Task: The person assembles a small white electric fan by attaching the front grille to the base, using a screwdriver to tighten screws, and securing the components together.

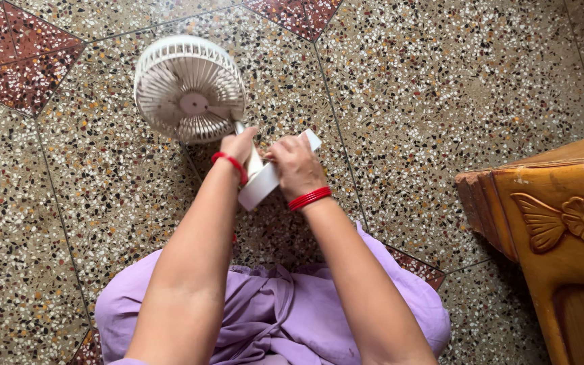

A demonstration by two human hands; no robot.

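A small white fan (189, 89) lies on the speckled floor (441, 101), far left of centre, grille up. The left hand (239, 145) pinches its neck; the right hand (297, 165) is clamped on its white base (265, 181). A carved wooden bench (562, 230) stands right.

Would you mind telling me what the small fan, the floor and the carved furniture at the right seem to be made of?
The fan looks like matte white plastic: a moulded slatted grille and a smooth base, gripped by the left hand and right hand. The floor looks like polished terrazzo, stone chips set in tiles. The furniture seems varnished wood, with a glossy amber carved flower.
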